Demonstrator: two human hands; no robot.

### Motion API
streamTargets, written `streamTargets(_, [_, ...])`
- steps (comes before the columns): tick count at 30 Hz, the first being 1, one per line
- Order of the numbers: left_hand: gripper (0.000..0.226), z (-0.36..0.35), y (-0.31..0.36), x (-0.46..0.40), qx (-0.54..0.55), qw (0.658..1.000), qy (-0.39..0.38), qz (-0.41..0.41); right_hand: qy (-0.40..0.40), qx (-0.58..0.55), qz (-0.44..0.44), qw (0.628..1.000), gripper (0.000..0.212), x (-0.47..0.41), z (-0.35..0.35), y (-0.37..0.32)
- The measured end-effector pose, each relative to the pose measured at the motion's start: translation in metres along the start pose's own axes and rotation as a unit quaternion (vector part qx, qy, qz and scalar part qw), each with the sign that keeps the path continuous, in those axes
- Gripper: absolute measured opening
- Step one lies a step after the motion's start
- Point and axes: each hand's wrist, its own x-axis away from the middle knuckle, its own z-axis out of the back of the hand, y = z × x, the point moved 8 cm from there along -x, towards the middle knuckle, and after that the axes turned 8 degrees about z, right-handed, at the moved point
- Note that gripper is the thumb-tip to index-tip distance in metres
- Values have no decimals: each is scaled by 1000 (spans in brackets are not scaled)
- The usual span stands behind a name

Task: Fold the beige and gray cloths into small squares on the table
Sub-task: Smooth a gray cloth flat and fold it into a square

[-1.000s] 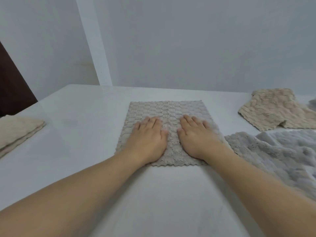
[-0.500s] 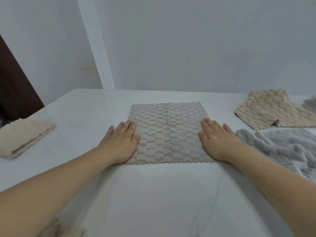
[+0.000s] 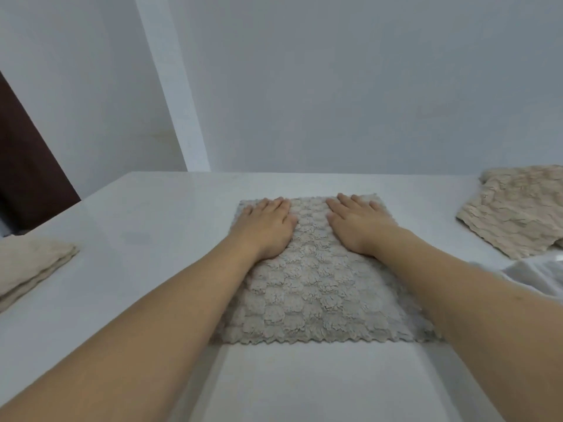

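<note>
beige-gray fleecy cloth (image 3: 316, 287) lies flat, scalloped edges, bubbly texture.

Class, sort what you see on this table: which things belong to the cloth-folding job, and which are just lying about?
Part of the job:
- flat cloth under both hands
- left hand, right hand, pressing it
- folded beige cloth, left
- loose beige cloth, right
- table

Just there:
- dark door
- wall

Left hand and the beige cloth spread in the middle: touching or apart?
Touching. The head view shows the left hand lying flat, fingers straight, on the far part of the beige cloth, with no gap under the palm. The right hand lies flat beside it.
</note>
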Motion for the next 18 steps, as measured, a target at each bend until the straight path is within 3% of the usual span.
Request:
streamTargets(7, [59, 2, 0, -2, -7, 1000, -2, 1, -7, -3, -1, 1000, 56, -1, 1, 4])
streamTargets(13, [59, 7, -58, -1, -6, 999, -3, 42, -24, -5, -55, 998, 56, 24, 6, 56])
streamTargets(18, [59, 6, -61, 3, -23, 998, -8, 62, -19, -2, -59, 998, 57, 23, 5, 55])
